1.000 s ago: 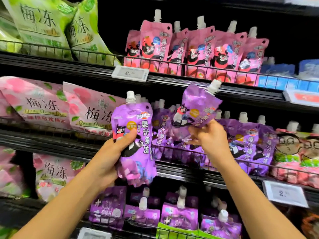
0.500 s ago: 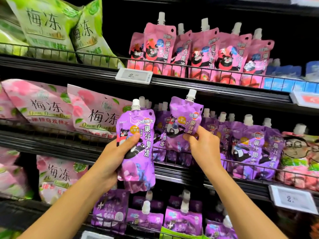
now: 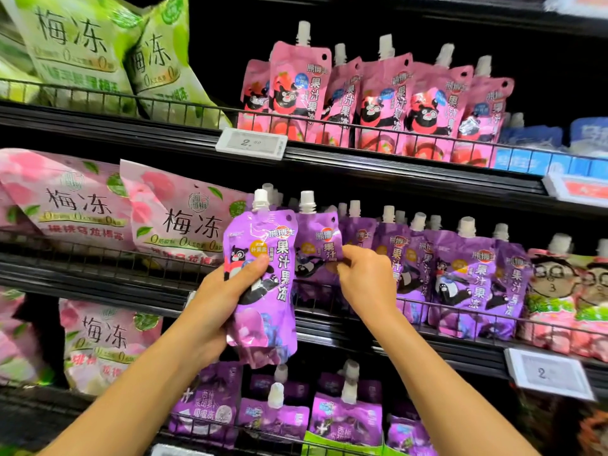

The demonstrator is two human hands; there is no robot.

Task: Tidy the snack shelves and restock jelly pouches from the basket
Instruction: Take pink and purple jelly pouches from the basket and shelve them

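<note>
Left hand (image 3: 220, 307) thumb and fingers clamp a purple jelly pouch (image 3: 260, 284), upright, cap at 12 o'clock, held in front of the middle shelf (image 3: 427, 337); grip unchanged from half a second ago. Right hand (image 3: 365, 281) fingertips pinch a second purple pouch (image 3: 317, 248) at its right edge. That pouch was raised and clear of the row earlier; now it stands lower, behind the wire rail, at the 9 o'clock end of the purple pouch row (image 3: 460, 274). Pink pouches (image 3: 378, 97) at 12 o'clock, price tag (image 3: 251, 143) below them.
</note>
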